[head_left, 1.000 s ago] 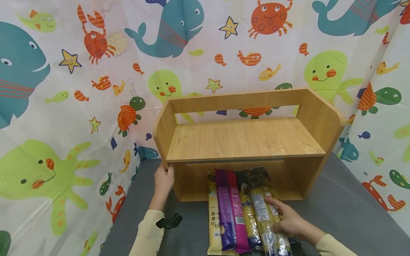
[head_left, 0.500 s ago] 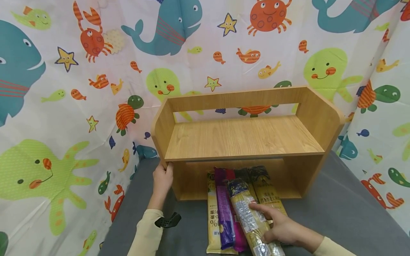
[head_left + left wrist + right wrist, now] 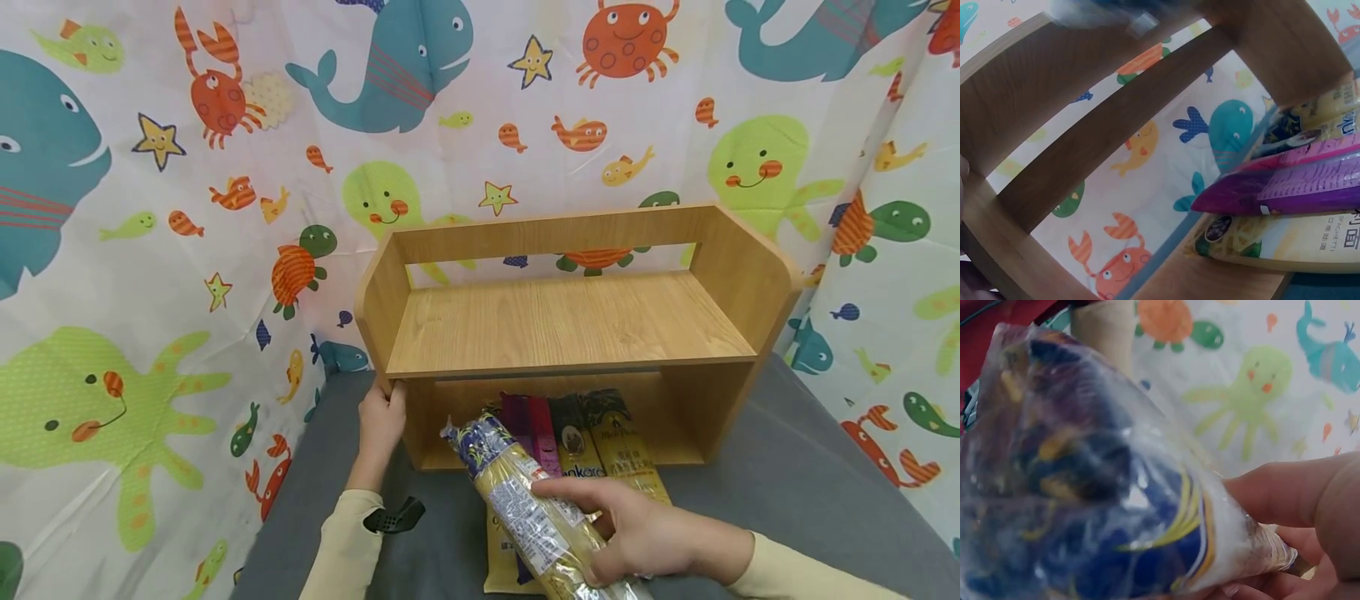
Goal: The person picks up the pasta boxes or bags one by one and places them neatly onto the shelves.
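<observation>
Cartoon sea-animal cloth hangs round this booth-like nook.

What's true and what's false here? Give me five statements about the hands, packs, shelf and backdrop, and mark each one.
1. The right hand grips a blue-ended pasta pack. True.
2. The purple-and-magenta pack reaches into the wooden shelf unit's lower compartment. True.
3. The left hand holds the purple-and-magenta pack. False: it grips the wooden shelf unit's left side.
4. The backdrop is plain white. False: it bears sea-animal prints.
5. In the head view, the gripped pack overlaps others. True.
</observation>
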Demonstrator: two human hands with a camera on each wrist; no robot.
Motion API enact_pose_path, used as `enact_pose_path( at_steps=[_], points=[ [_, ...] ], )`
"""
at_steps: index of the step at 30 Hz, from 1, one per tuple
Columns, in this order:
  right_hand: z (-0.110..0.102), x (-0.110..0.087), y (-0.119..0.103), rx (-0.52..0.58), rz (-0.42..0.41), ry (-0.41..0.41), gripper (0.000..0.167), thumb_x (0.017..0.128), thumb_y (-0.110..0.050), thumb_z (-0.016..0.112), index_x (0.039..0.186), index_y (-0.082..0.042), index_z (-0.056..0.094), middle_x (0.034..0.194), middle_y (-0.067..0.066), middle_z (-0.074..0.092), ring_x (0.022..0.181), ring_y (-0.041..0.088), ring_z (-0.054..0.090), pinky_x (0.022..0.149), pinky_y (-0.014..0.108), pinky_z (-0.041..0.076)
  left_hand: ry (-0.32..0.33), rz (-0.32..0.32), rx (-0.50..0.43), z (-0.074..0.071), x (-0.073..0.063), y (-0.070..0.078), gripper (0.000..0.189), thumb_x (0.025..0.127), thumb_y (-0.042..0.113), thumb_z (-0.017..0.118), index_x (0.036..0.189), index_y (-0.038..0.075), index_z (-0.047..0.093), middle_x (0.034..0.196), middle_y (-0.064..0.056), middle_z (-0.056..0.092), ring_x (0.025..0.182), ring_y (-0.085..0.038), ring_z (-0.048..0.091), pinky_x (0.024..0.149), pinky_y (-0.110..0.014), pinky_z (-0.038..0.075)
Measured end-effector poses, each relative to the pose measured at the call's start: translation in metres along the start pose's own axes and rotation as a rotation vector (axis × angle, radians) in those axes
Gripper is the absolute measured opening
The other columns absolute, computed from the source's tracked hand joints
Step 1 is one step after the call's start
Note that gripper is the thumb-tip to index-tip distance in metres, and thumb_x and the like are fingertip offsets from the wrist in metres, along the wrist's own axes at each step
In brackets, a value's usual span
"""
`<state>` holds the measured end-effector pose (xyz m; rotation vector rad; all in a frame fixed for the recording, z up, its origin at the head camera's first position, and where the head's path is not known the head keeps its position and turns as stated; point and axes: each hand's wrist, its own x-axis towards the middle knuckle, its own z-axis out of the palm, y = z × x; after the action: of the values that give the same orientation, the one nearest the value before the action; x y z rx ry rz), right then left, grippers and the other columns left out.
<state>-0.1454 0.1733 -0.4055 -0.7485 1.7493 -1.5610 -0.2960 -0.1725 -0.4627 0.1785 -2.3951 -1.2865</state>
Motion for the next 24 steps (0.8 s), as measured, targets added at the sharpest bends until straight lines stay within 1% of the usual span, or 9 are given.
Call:
enact_pose_path(
  at_steps=[5, 8, 9, 12, 15, 16, 19, 22, 24],
  points=[
    [-0.002, 0.003, -0.040, 0.081, 0.036, -0.004, 0.088, 0.080, 0.009, 0.068, 0.159, -0.007, 0.031, 0.157, 0.027, 0.031, 0.110, 0.029, 0.062, 0.086, 0.037, 0.060, 0.008, 0.001, -0.006, 0.000, 0.001, 0.001, 0.037, 0.103, 0.027, 0.050, 0.122, -0.002, 0.063, 0.116, -0.028, 0.072, 0.105, -0.044, 0.071, 0.085, -0.059, 0.055],
    [-0.007, 0.007, -0.058, 0.055, 0.001, 0.032, 0.090, 0.082, 0.007, 0.070, 0.160, -0.004, 0.027, 0.164, 0.027, 0.024, 0.115, 0.022, 0.059, 0.084, 0.034, 0.059, -0.001, -0.005, -0.012, -0.001, 0.001, 0.001, 0.037, 0.103, 0.027, 0.049, 0.124, -0.002, 0.062, 0.116, -0.028, 0.072, 0.104, -0.044, 0.071, 0.086, -0.059, 0.055],
    [-0.010, 0.009, -0.063, 0.034, -0.007, 0.051, 0.090, 0.083, 0.006, 0.070, 0.160, -0.003, 0.026, 0.165, 0.026, 0.022, 0.107, 0.017, 0.060, 0.080, 0.031, 0.059, -0.005, -0.009, -0.014, 0.000, 0.001, 0.001, 0.037, 0.103, 0.026, 0.049, 0.124, -0.002, 0.062, 0.117, -0.028, 0.072, 0.104, -0.044, 0.071, 0.086, -0.059, 0.055],
    [-0.018, 0.015, -0.075, 0.000, -0.010, 0.126, 0.094, 0.082, 0.006, 0.071, 0.161, -0.003, 0.022, 0.158, 0.032, 0.032, 0.096, 0.011, 0.061, 0.074, 0.029, 0.057, -0.014, -0.017, -0.012, 0.001, 0.001, 0.000, 0.039, 0.103, 0.027, 0.049, 0.127, -0.002, 0.061, 0.118, -0.029, 0.071, 0.105, -0.043, 0.071, 0.087, -0.059, 0.055],
    [-0.026, 0.025, -0.082, -0.020, 0.016, 0.222, 0.096, 0.081, 0.005, 0.069, 0.162, -0.006, 0.019, 0.158, 0.032, 0.032, 0.074, 0.009, 0.056, 0.062, 0.024, 0.050, -0.012, -0.018, -0.012, 0.001, 0.000, -0.001, 0.040, 0.103, 0.027, 0.049, 0.127, -0.001, 0.061, 0.118, -0.029, 0.071, 0.105, -0.043, 0.071, 0.088, -0.059, 0.055],
    [-0.029, 0.028, -0.083, -0.003, 0.035, 0.255, 0.096, 0.082, 0.006, 0.068, 0.163, -0.007, 0.019, 0.155, 0.034, 0.035, 0.079, 0.011, 0.061, 0.064, 0.026, 0.052, -0.009, -0.016, -0.010, 0.002, 0.000, -0.001, 0.039, 0.103, 0.027, 0.049, 0.127, -0.002, 0.062, 0.117, -0.029, 0.071, 0.105, -0.043, 0.071, 0.088, -0.058, 0.055],
    [-0.040, 0.041, -0.085, -0.015, 0.076, 0.363, 0.094, 0.084, 0.005, 0.066, 0.163, -0.012, 0.020, 0.159, 0.028, 0.033, 0.074, 0.010, 0.058, 0.061, 0.025, 0.049, 0.006, -0.015, -0.011, 0.001, 0.000, -0.001, 0.038, 0.102, 0.026, 0.050, 0.125, -0.002, 0.063, 0.116, -0.028, 0.072, 0.104, -0.043, 0.071, 0.088, -0.059, 0.054],
    [-0.051, 0.054, -0.086, -0.014, 0.109, 0.442, 0.092, 0.086, 0.004, 0.064, 0.164, -0.015, 0.019, 0.140, 0.027, 0.050, 0.078, 0.013, 0.060, 0.065, 0.028, 0.051, 0.005, -0.018, -0.007, 0.000, -0.001, -0.002, 0.039, 0.103, 0.028, 0.050, 0.125, -0.001, 0.063, 0.115, -0.028, 0.072, 0.103, -0.042, 0.071, 0.086, -0.059, 0.054],
    [-0.058, 0.062, -0.088, -0.020, 0.103, 0.473, 0.091, 0.088, 0.005, 0.062, 0.164, -0.012, 0.015, 0.131, 0.027, 0.054, 0.082, 0.015, 0.063, 0.068, 0.030, 0.053, -0.001, -0.017, -0.011, 0.001, -0.001, -0.003, 0.039, 0.103, 0.029, 0.049, 0.126, 0.000, 0.062, 0.115, -0.028, 0.072, 0.103, -0.042, 0.071, 0.086, -0.058, 0.054]
  ],
)
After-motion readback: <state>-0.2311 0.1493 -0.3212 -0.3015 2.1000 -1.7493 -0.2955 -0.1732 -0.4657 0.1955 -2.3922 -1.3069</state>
